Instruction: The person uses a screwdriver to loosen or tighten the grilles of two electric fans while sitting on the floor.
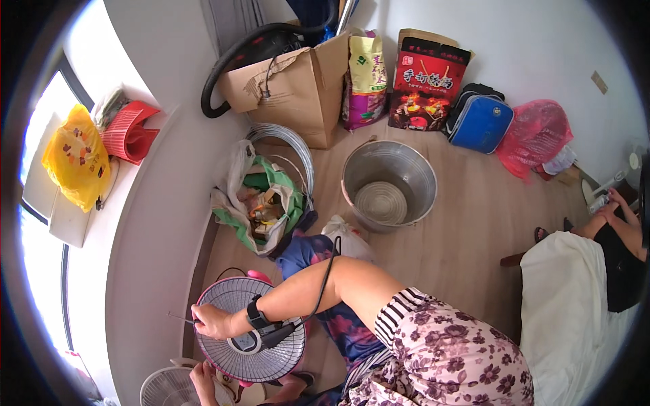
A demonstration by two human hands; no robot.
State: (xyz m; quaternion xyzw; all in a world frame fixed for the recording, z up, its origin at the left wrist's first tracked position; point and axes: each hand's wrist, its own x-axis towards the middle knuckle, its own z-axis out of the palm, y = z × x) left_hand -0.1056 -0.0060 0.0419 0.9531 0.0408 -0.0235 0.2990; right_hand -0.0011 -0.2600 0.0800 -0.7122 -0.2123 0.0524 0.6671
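Observation:
My right hand (213,321), a black watch on its wrist, reaches across the pink-rimmed fan (271,362) with a wire guard. Its fingers are closed round a thin tool that looks like a screwdriver (180,317), its metal shaft pointing left. A black cord (325,281) with a thick dark end lies over the guard near the middle cap. At the fan's lower left edge is my left hand (203,384), fingers curled; what they grip is hidden. Beside it, a white fan (166,388) shows its round guard at the lower edge.
Ahead stand a metal bucket (388,186), an open bag of odds and ends (261,203), a wire coil (288,139) and a cardboard box (291,91). Bags and a blue case (481,122) line the wall. Another person (619,233) sits at right beside a white-covered surface (562,304).

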